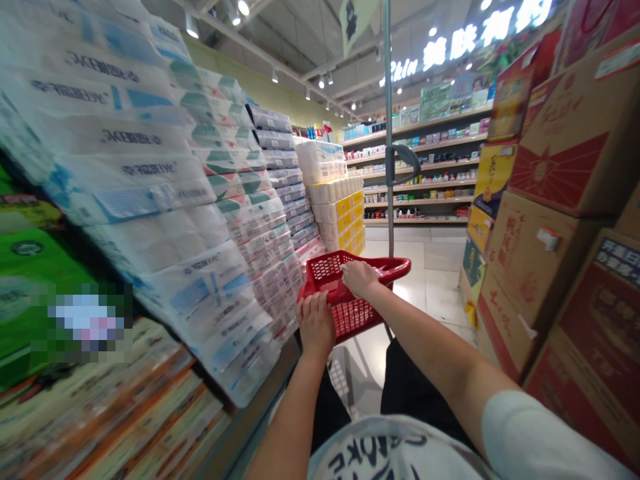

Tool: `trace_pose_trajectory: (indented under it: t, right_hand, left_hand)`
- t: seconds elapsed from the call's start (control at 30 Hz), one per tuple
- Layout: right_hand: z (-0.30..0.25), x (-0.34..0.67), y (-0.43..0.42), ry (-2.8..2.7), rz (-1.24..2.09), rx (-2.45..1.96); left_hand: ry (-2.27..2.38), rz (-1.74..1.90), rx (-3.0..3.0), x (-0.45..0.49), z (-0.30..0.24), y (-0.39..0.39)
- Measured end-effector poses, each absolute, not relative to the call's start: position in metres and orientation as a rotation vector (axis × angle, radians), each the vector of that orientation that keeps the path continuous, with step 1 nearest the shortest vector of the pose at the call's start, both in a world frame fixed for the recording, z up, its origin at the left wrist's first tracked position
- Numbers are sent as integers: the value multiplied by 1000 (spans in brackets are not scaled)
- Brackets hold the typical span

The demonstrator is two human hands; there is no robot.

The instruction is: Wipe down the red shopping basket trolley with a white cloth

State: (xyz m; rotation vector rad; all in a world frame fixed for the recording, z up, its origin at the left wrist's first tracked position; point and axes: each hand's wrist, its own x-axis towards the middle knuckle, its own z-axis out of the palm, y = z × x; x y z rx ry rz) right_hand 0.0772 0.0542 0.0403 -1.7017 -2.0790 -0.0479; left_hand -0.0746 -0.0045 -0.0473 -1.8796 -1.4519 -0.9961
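Note:
A red plastic shopping basket [357, 319] with perforated walls is in front of my body, at the middle of the head view. My left hand [317, 323] has its fingers curled over the basket's near left rim. Further right and a little higher, my right hand [359, 279] is closed on the basket's upper red bar, its fingertips partly hidden. The basket's red end loop [400, 267] sticks out to the right beyond that hand. Little of the inside of the basket shows between my hands.
Tall stacks of wrapped tissue packs [145, 147] line the left side. Cardboard cartons [530, 267] are piled on the right. A metal pole [389, 80] with a grey loop handle [406, 165] rises beyond the basket. Pale floor tiles [433, 267] lead to stocked shelves [425, 190].

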Motion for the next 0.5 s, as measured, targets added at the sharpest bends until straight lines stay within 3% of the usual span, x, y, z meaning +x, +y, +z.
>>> trace_pose_trajectory:
  t: [0.33, 0.5]
  right_hand:
    - [-5, 81, 26, -1984, -324, -1191]
    - [11, 98, 37, -2047, -234, -1348]
  left_hand:
    - [-1472, -1023, -1860, -71, -49, -8]
    - [-1448, -1006, -1875, -73, -49, -10]
